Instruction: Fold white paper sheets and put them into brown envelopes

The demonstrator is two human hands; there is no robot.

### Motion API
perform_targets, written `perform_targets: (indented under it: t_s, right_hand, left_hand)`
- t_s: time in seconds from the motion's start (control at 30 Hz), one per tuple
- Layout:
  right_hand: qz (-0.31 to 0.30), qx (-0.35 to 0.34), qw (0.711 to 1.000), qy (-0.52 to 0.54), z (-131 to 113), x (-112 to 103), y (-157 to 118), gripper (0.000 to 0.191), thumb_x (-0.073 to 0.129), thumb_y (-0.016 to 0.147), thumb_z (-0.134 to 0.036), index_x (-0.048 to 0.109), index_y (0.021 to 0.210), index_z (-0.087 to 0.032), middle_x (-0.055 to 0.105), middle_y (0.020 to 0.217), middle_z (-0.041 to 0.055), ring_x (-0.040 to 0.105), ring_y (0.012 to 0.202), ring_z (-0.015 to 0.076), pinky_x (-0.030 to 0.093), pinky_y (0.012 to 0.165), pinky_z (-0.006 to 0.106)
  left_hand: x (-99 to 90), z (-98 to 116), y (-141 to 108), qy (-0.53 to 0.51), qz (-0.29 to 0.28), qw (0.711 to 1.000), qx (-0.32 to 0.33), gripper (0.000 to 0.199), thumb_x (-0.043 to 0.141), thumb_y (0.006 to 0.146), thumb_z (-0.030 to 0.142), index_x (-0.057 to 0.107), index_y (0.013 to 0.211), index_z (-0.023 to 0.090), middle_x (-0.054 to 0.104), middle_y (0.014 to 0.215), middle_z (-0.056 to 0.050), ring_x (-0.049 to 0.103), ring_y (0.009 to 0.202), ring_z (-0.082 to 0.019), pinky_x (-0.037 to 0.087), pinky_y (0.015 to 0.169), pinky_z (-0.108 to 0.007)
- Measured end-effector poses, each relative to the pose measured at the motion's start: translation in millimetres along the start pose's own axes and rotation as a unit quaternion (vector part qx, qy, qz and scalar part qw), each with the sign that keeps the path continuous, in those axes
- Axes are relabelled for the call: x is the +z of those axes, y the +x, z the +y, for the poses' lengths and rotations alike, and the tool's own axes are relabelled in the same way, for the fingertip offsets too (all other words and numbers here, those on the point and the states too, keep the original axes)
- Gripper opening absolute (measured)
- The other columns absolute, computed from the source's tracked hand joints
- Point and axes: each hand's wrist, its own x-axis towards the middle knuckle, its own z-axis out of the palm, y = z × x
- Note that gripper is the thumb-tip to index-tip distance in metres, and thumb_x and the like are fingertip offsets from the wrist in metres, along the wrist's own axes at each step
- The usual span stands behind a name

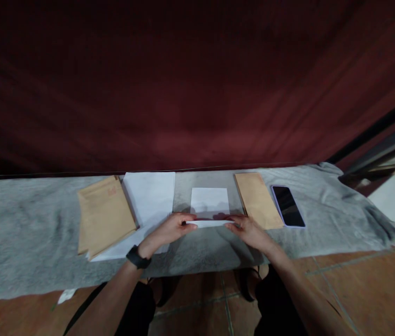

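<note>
A white sheet of paper (210,198) lies in front of me on the grey cloth, its near part raised into a narrow folded strip. At the left end of that strip, my left hand (178,225) pinches the paper between thumb and fingers; a dark band is on this wrist. My right hand (248,229) grips the strip's other end in the same way. Beside my left hand is a stack of white paper (150,196). Close to my right hand lies a pile of brown envelopes (258,198).
More brown envelopes (104,214) rest at the left, overlapping the white stack. A phone (288,206) in a pale purple case lies at the right. Grey cloth (25,228) covers the bench, with a dark red curtain (190,93) behind it. Tiled floor (358,289) shows below.
</note>
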Motion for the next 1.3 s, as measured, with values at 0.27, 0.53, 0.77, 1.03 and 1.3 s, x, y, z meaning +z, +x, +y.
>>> perform_targets:
  t_s: [0.27,0.53,0.77,1.03,1.3]
  right_hand:
    - [0.096,0.164,0.979,-0.071,-2,14,21,0.030,0.048,0.099,-0.041,0.070,0.094,-0.022,0.076,0.082,0.0045,0.072,0.076,0.0204,0.049,0.065,0.026]
    - [0.102,0.240,0.949,-0.174,-18,20,42,0.032,0.043,0.102,-0.041,0.065,0.113,-0.021,0.077,0.095,0.0099,0.074,0.089,0.0235,0.050,0.073,0.029]
    - [0.091,0.270,0.933,-0.220,-24,22,54,0.033,0.039,0.104,-0.040,0.063,0.116,-0.020,0.077,0.096,0.0132,0.075,0.090,0.0248,0.053,0.075,0.031]
    - [0.100,0.251,0.931,-0.245,-27,22,57,0.036,0.036,0.105,-0.036,0.062,0.118,-0.015,0.077,0.095,0.0168,0.076,0.086,0.0259,0.054,0.073,0.032]
    - [0.139,0.264,0.909,-0.291,-25,30,68,0.037,0.036,0.105,-0.035,0.061,0.119,-0.011,0.075,0.095,0.0174,0.075,0.083,0.0237,0.051,0.070,0.029]
  left_hand:
    - [11.5,-10,18,-0.147,0.125,0.978,-0.075,0.040,0.068,0.081,0.037,0.061,0.115,0.018,0.070,0.078,0.000,0.061,0.064,-0.015,0.043,0.056,-0.022]
    - [30.2,0,30,-0.004,0.270,0.960,-0.075,0.055,0.067,0.084,0.028,0.053,0.137,0.021,0.064,0.072,0.001,0.058,0.061,-0.018,0.045,0.063,-0.028]
    - [31.7,-7,46,0.021,0.288,0.952,-0.100,0.054,0.060,0.087,0.026,0.050,0.140,0.016,0.065,0.077,0.000,0.056,0.061,-0.017,0.043,0.065,-0.029]
    - [30.2,-19,50,-0.057,0.282,0.953,-0.093,0.052,0.063,0.083,0.022,0.056,0.134,0.018,0.062,0.072,0.002,0.054,0.057,-0.015,0.043,0.060,-0.027]
    - [26.1,-1,58,0.103,0.274,0.940,-0.172,0.046,0.056,0.089,0.017,0.058,0.135,0.019,0.071,0.084,-0.002,0.064,0.070,-0.017,0.048,0.069,-0.028]
